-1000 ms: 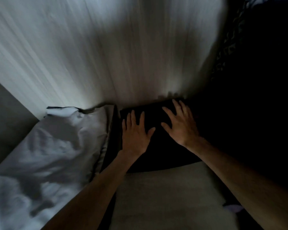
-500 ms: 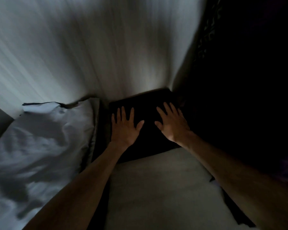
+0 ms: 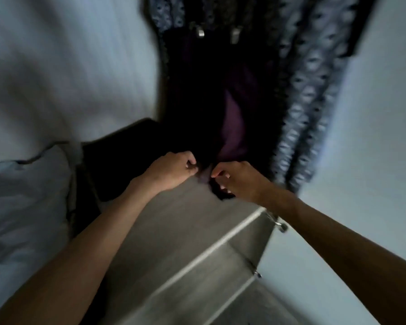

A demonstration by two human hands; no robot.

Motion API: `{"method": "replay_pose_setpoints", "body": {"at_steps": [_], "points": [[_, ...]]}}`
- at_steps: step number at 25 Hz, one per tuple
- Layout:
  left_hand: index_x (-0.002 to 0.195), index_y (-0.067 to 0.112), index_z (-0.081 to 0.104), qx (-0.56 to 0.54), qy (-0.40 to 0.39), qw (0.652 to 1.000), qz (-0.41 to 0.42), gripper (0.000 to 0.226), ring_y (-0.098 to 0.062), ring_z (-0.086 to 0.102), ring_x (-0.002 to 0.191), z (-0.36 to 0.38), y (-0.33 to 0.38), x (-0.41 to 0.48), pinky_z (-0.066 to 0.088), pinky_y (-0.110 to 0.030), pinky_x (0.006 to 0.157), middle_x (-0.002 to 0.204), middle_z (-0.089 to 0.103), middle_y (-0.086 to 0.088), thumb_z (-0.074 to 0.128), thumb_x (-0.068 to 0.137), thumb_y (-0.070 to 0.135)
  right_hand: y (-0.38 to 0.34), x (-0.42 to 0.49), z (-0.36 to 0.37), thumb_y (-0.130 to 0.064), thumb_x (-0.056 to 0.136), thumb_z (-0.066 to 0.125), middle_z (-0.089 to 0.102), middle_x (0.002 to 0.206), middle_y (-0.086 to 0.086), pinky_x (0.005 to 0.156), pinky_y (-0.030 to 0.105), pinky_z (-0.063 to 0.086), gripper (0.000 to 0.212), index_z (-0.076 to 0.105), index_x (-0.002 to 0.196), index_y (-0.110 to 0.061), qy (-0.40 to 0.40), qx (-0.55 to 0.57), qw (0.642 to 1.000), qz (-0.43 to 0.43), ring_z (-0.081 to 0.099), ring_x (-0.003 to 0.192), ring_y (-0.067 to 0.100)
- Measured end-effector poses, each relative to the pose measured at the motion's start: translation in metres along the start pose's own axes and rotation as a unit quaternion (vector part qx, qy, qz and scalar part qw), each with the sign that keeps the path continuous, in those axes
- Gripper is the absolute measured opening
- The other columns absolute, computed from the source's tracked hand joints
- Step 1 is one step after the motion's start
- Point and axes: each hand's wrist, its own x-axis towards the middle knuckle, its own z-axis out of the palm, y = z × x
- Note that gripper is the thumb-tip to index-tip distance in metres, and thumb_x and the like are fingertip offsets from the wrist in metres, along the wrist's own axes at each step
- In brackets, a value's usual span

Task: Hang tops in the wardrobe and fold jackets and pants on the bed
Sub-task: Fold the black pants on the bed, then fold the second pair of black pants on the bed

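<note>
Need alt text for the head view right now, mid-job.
The left hand and right hand pinch the bottom hem of a dark purple top hanging in the wardrobe. A patterned garment hangs to its right; a folded dark garment lies at left.

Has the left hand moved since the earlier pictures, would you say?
Yes: the left hand moved off the folded dark garment, rightward to the hanging purple top.
</note>
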Motion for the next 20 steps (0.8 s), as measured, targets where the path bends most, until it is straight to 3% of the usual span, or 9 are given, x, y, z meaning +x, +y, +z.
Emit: {"method": "replay_pose_setpoints", "body": {"at_steps": [4,7,9,13,15,17,20], "points": [[0.107,0.023,0.064,0.007,-0.087,0.980,0.178,0.016,-0.013,0.067,0.064,0.058,0.153,-0.076,0.051,-0.027,0.065,0.079,0.068,0.007,0.058,0.092,0.025,0.023,-0.189,-0.049,-0.016,0.094,0.055,0.063,0.067,-0.009,0.057,0.010,0.040,0.015,0.069,0.096,-0.018,0.021,0.010,0.993,0.115,0.054,0.051,-0.005],[0.105,0.025,0.061,0.025,-0.204,0.928,0.312,0.015,-0.014,0.067,0.061,0.131,0.272,-0.151,0.046,-0.024,0.057,0.077,0.069,0.006,0.054,0.092,0.026,0.053,-0.365,-0.068,-0.017,0.094,0.052,0.062,0.066,-0.011,0.055,0.009,0.037,0.017,0.069,0.097,-0.019,0.047,-0.012,0.961,0.271,0.055,0.051,-0.009],[0.107,0.026,0.060,0.040,-0.269,0.886,0.375,0.016,-0.014,0.067,0.065,0.176,0.332,-0.200,0.043,-0.023,0.056,0.084,0.070,0.004,0.052,0.093,0.028,0.062,-0.470,-0.071,-0.018,0.094,0.053,0.067,0.075,-0.007,0.059,0.015,0.039,0.019,0.070,0.102,-0.017,0.059,-0.040,0.926,0.371,0.056,0.057,-0.002],[0.111,0.020,0.062,0.089,-0.356,0.769,0.524,0.019,-0.019,0.067,0.071,0.259,0.458,-0.313,0.043,-0.024,0.063,0.090,0.066,0.001,0.054,0.095,0.025,0.056,-0.675,-0.060,-0.019,0.092,0.058,0.073,0.098,0.010,0.076,0.028,0.047,0.020,0.069,0.106,-0.012,0.123,-0.028,0.824,0.553,0.067,0.088,0.025],[0.115,0.017,0.061,0.112,-0.385,0.701,0.589,0.022,-0.020,0.066,0.076,0.295,0.515,-0.370,0.044,-0.024,0.071,0.093,0.068,-0.004,0.056,0.096,0.027,0.044,-0.757,-0.044,-0.018,0.091,0.059,0.073,0.085,0.008,0.068,0.024,0.050,0.017,0.069,0.101,-0.009,0.179,0.013,0.762,0.623,0.068,0.071,0.016],[0.118,0.018,0.061,0.128,-0.396,0.631,0.655,0.027,-0.015,0.062,0.085,0.329,0.565,-0.425,0.043,-0.025,0.079,0.099,0.068,-0.002,0.057,0.095,0.034,0.026,-0.820,-0.030,-0.016,0.091,0.058,0.067,0.073,0.000,0.057,0.013,0.044,0.014,0.069,0.098,-0.009,0.223,0.031,0.704,0.674,0.058,0.055,0.002],[0.118,0.020,0.059,0.133,-0.429,0.544,0.708,0.029,-0.016,0.062,0.090,0.367,0.612,-0.493,0.047,-0.028,0.079,0.105,0.067,0.000,0.056,0.096,0.038,-0.004,-0.881,-0.012,-0.019,0.092,0.056,0.065,0.082,0.000,0.067,0.024,0.047,0.016,0.068,0.099,-0.012,0.267,0.054,0.623,0.734,0.060,0.071,0.013]]}}
